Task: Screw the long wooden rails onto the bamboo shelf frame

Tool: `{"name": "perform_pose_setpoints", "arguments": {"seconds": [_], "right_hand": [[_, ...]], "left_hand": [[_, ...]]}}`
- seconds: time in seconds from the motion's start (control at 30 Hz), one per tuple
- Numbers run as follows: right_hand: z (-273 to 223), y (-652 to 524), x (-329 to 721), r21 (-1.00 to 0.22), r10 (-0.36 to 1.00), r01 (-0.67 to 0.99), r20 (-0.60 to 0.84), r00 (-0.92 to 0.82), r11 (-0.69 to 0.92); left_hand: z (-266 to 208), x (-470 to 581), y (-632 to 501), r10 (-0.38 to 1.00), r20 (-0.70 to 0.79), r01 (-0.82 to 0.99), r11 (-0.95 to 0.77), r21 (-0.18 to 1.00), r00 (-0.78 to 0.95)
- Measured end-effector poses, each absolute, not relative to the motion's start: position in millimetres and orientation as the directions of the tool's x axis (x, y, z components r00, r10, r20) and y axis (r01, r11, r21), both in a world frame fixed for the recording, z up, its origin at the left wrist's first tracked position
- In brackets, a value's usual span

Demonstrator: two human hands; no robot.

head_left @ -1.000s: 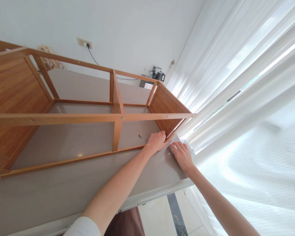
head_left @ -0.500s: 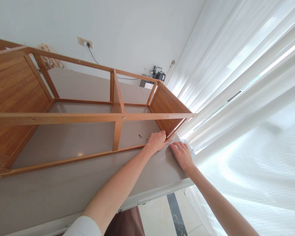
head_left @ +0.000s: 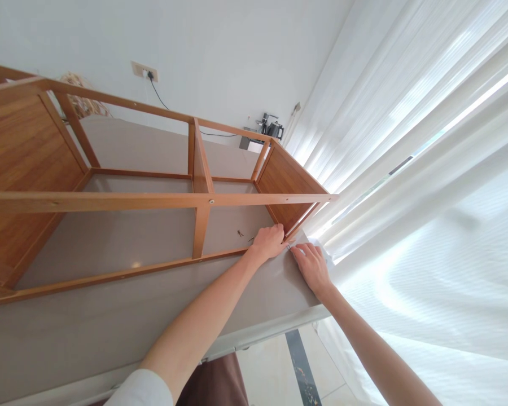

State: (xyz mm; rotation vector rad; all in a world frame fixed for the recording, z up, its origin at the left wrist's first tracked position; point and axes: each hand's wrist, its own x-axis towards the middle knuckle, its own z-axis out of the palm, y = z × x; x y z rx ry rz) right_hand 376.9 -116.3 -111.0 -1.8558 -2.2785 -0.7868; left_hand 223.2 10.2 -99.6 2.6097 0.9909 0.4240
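Note:
A long wooden frame (head_left: 165,200) with a crossbar in its middle and panels at both ends rests on the grey tabletop (head_left: 254,293). At its near right lower corner, my left hand (head_left: 270,241) is closed around the bottom rail. Just right of that corner, my right hand (head_left: 312,265) has thumb and fingers pinched on a thin metal piece (head_left: 290,247), pointed at the corner. Its exact kind is too small to make out. Inside the frame's right bay, small dark metal screws (head_left: 240,233) lie on the tabletop beside my left hand.
White curtains (head_left: 427,225) hang along the right side, close to the table end. Behind the frame stand a dark kettle (head_left: 275,130) and a wall socket (head_left: 144,71) with a black cord. The table's front edge (head_left: 275,326) runs below my arms.
Both hands stay at the same corner, the right still pinching the thin metal piece. The whole view has shifted very slightly.

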Motion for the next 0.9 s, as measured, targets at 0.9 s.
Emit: {"name": "perform_pose_setpoints", "arguments": {"seconds": [0.9], "right_hand": [[-114.9,-112.4,380.7,0.055,0.897,0.993,0.427,-0.114,0.101]], "left_hand": [[-101.1,225.2,8.4,0.688,0.183,0.593,-0.708,0.384,0.703]]}}
